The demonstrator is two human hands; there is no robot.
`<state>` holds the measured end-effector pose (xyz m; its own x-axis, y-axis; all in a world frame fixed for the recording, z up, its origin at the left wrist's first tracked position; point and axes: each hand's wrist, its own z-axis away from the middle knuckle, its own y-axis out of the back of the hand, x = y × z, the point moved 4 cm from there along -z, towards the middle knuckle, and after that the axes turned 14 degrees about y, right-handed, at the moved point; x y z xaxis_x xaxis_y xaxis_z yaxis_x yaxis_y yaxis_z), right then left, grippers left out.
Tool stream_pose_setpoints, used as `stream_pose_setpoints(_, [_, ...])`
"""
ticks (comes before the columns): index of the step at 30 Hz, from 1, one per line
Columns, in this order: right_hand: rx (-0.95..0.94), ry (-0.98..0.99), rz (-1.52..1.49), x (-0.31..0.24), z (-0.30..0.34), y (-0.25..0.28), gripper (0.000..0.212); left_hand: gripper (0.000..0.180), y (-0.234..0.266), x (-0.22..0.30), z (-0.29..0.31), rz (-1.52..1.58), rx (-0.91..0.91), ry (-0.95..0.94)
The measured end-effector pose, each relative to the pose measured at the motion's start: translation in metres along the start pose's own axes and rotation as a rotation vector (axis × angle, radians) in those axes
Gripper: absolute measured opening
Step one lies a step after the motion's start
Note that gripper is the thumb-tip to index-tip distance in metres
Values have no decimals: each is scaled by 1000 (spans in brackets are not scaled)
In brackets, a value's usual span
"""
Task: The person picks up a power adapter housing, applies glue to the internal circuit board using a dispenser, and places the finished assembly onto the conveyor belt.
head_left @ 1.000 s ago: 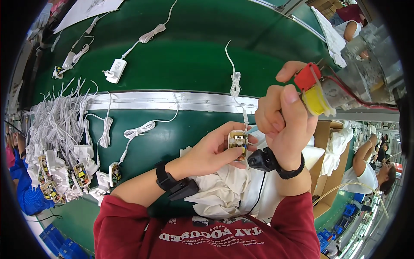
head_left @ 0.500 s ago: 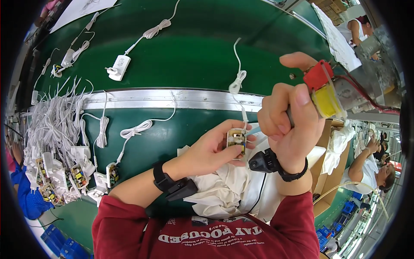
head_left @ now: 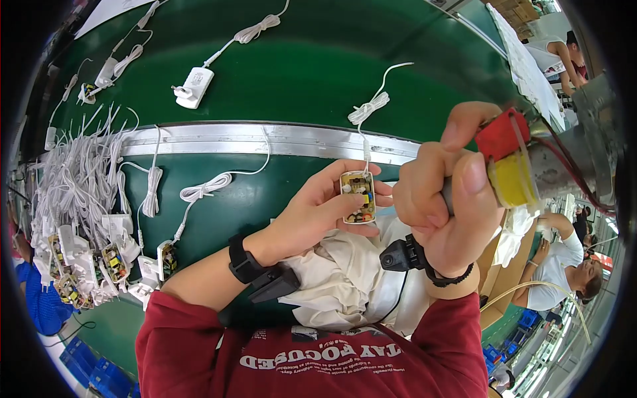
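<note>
My left hand (head_left: 325,199) is closed round an open power adapter (head_left: 358,197), its circuit board facing up in a white case half. My thumb lies on the board. A white bundled cord (head_left: 369,108) runs from the adapter's far end over the metal rail. To its right, my right hand (head_left: 451,192) is wrapped round a thick grey cylindrical tool (head_left: 561,159) with a red block (head_left: 503,134) and a yellow band (head_left: 512,180). The tool's working end is hidden behind my fingers. The right hand is beside the adapter, close to the left fingertips.
Several open adapters (head_left: 114,262) with tangled white cords (head_left: 79,179) are heaped at left. A closed adapter (head_left: 194,87) lies on the green surface beyond the metal rail (head_left: 212,140). White cloth (head_left: 332,272) covers my lap. A cardboard box (head_left: 494,295) stands at right; other people work beyond.
My left hand has moved slightly away from me and turned the adapter so its board shows more fully. The adapter's cord has swung right. My right hand has shifted slightly right and nearer with the tool.
</note>
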<state>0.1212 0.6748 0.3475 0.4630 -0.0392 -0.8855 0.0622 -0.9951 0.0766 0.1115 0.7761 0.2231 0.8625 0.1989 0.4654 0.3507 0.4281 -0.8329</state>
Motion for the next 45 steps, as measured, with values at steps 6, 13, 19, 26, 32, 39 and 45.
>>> stream_pose_setpoints(6, [-9, -16, -1, 1, 3, 0, 38, 39, 1, -1, -1, 12, -2, -1])
stream_pose_setpoints(13, [-28, -34, -9, 6, 7, -3, 39, 38, 5, -4, -4, 148, -72, 17])
stream_pose_setpoints(19, [-51, -42, -16, 6, 7, -5, 39, 38, -3, -3, -4, 192, -139, 38])
stream_pose_setpoints(26, [-66, -63, -30, 5, 7, -8, 40, 39, -1, -3, -2, 210, -161, 41])
stream_pose_setpoints(32, [-39, -100, -116, 7, 6, -4, 43, 38, 0, -3, -5, 199, -145, 46])
stream_pose_setpoints(39, [-3, -73, -193, 9, 1, -3, 47, 37, 6, 25, -30, -332, 59, -143])
stream_pose_setpoints(45, [-35, -59, -271, 8, -2, -7, 50, 38, 3, 83, -94, -1544, 471, -866])
